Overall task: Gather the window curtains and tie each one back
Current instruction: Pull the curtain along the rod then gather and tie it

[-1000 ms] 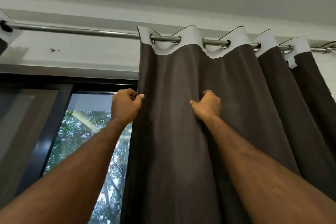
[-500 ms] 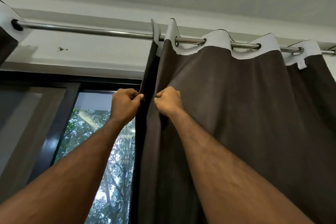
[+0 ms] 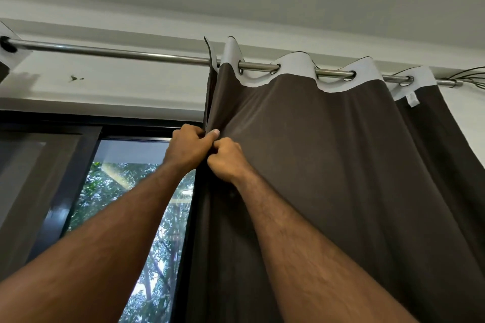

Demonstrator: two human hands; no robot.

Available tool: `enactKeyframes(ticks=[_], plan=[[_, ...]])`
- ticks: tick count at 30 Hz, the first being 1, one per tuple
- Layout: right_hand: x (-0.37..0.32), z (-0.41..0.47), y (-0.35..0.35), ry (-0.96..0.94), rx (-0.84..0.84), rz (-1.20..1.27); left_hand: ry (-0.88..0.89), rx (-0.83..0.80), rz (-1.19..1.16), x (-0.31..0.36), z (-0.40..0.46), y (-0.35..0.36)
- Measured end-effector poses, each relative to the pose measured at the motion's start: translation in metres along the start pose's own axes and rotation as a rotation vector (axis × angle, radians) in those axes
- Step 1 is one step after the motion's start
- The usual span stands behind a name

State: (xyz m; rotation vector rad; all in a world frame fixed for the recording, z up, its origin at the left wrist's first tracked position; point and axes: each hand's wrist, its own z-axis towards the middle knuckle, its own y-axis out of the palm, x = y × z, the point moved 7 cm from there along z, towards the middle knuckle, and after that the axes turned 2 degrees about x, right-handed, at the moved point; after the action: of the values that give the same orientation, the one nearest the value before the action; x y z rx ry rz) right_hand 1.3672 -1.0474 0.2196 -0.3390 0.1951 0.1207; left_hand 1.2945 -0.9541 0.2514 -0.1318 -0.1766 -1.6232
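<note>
Both arms are up high at the brown curtain (image 3: pixel 328 165), which hangs from the steel rod (image 3: pixel 118 54) by its white eyelet band (image 3: pixel 296 65) and falls straight down past the bottom of the view. Its long axis runs vertical, and the loose cloth spreads away to the right of both hands, out toward the far end of the rod.

The left hand (image 3: pixel 189 149) is at the curtain's leading edge, fingers curled in tight around that edge with the thumb laid across the front of the cloth. The right hand (image 3: pixel 228 158) sits just below and beside it, the two touching at the knuckles, its fingers closed into a fist that pinches a fold of the same fabric. Neither hand has any slack in it; both are holding cloth.

Above them the first two eyelets stand close together, so one pleat looks gathered, while the rest of the band sags in wide scallops along the rod. The next fold to catch lies to the right, so I'd say the right hand is the nearer one to reach for it while the left keeps the bundle.

To the left, the dark window frame (image 3: pixel 86 165) shows green trees (image 3: pixel 126 204) through the glass. No tie-back is in sight from here.
</note>
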Motion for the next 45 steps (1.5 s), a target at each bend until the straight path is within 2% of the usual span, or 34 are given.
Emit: enactKeyframes(ticks=[2,3,5,7,9,12,14,16,18,24,25,28,30,37,40,42,43,44,45], plan=[[0.01,-0.003,-0.013,-0.033,-0.023,-0.022,-0.031,0.02,0.017,0.001,0.0,0.002],[0.018,-0.003,-0.026,-0.045,0.042,-0.02,-0.044,0.026,0.031,0.002,0.0,0.003],[0.038,-0.006,-0.07,-0.036,0.35,-0.124,-0.05,0.038,0.051,0.006,-0.001,0.005],[0.06,-0.017,-0.12,0.091,0.619,-0.312,-0.048,0.061,0.044,0.008,-0.002,0.007],[0.091,-0.028,-0.158,0.324,0.692,-0.391,-0.043,0.08,0.033,0.008,-0.003,0.009],[0.137,-0.039,-0.177,0.577,0.541,-0.287,-0.035,0.089,-0.015,0.008,-0.005,0.011],[0.154,-0.041,-0.167,0.6,0.443,-0.117,-0.043,0.097,-0.047,0.007,-0.006,0.012],[0.16,-0.038,-0.156,0.55,0.429,-0.047,-0.043,0.109,-0.053,0.006,-0.007,0.012],[0.158,-0.031,-0.151,0.492,0.45,-0.077,-0.042,0.107,-0.043,0.007,-0.007,0.013],[0.117,-0.038,-0.125,0.45,0.654,-0.16,-0.018,0.056,-0.074,0.003,-0.008,0.012],[0.1,-0.033,-0.106,0.393,0.615,-0.154,-0.017,0.042,-0.08,0.001,-0.007,0.012],[0.046,-0.004,-0.043,0.137,0.25,-0.001,-0.014,0.0,-0.095,-0.004,-0.004,0.015],[0.019,0.01,-0.027,0.029,0.101,0.08,-0.007,-0.015,-0.113,-0.006,-0.003,0.017],[0.038,0.017,-0.033,0.06,0.076,-0.043,-0.055,-0.022,-0.312,0.004,-0.014,0.025],[0.039,0.005,-0.027,0.038,-0.107,-0.051,-0.033,0.012,-0.264,0.011,-0.016,0.027],[0.046,-0.003,-0.025,0.06,-0.24,0.025,-0.038,0.047,-0.226,0.012,-0.015,0.028],[0.052,-0.005,-0.028,0.079,-0.255,0.061,-0.042,0.059,-0.195,0.013,-0.014,0.028],[0.061,-0.005,-0.037,0.088,-0.196,0.078,-0.045,0.066,-0.149,0.014,-0.014,0.028],[0.069,-0.005,-0.056,0.072,-0.023,0.052,-0.045,0.068,-0.114,0.014,-0.014,0.029]])
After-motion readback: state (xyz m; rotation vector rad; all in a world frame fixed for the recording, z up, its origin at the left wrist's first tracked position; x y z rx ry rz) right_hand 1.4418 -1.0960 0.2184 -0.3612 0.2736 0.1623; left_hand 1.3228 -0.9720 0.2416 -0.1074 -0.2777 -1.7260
